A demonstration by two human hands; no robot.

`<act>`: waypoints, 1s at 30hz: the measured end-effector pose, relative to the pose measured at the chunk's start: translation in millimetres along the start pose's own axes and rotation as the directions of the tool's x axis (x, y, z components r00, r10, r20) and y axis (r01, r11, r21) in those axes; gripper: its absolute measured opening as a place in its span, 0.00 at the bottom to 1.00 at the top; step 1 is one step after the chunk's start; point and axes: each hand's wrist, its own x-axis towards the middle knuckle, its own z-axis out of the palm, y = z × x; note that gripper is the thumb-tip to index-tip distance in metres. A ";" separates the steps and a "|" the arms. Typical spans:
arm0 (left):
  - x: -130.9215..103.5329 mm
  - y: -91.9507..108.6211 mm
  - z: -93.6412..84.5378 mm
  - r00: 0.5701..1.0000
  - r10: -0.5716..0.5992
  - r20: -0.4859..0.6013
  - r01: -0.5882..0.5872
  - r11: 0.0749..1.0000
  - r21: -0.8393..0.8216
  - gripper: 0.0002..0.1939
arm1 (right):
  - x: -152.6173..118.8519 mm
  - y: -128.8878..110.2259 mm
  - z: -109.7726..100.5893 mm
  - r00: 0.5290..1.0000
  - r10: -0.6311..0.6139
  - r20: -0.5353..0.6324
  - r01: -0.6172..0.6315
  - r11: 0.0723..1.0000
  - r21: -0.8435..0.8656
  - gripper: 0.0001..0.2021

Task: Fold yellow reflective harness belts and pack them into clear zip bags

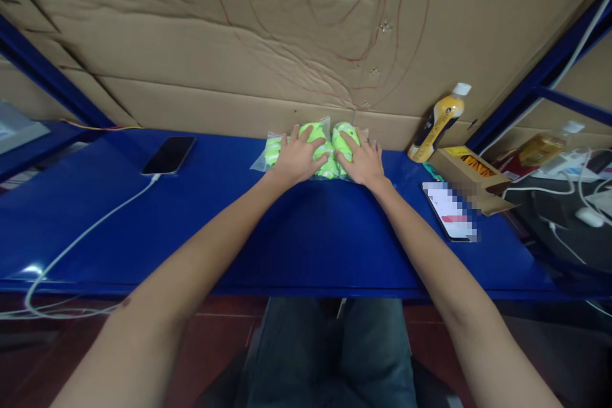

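Note:
Neon green-yellow folded items in clear plastic bags point(329, 169) lie at the back of the blue table, close to the cardboard wall. Across the left part of them rests my left hand point(299, 156), its fingers spread and palm down. My right hand point(364, 158) lies on the right part, also with fingers apart. Both hands touch the bags from above without gripping them. What exactly is packed inside I cannot make out, and my hands cover much of it.
On the blue table point(315, 242), a black phone point(169, 155) with a white cable lies left. At right stand a yellow bottle point(438, 124) and an open cardboard box point(471, 169) near a lit phone point(447, 210). A cardboard wall point(191, 44) closes the back.

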 end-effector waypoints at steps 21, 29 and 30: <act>-26.9 -71.7 2.5 0.973 0.066 -0.219 -0.072 0.997 -0.019 0.37 | 12.3 -62.8 18.9 0.993 0.116 -0.016 -0.106 0.949 0.296 0.37; -28.5 -60.9 -2.8 0.976 0.081 -0.203 -0.092 0.995 -0.042 0.34 | 26.7 -69.3 29.8 0.982 0.117 -0.145 -0.053 0.923 0.381 0.46; -27.9 -58.9 -3.7 0.974 0.093 -0.207 -0.104 0.994 -0.043 0.34 | 27.7 -69.3 30.9 0.977 0.146 -0.158 -0.074 0.917 0.392 0.48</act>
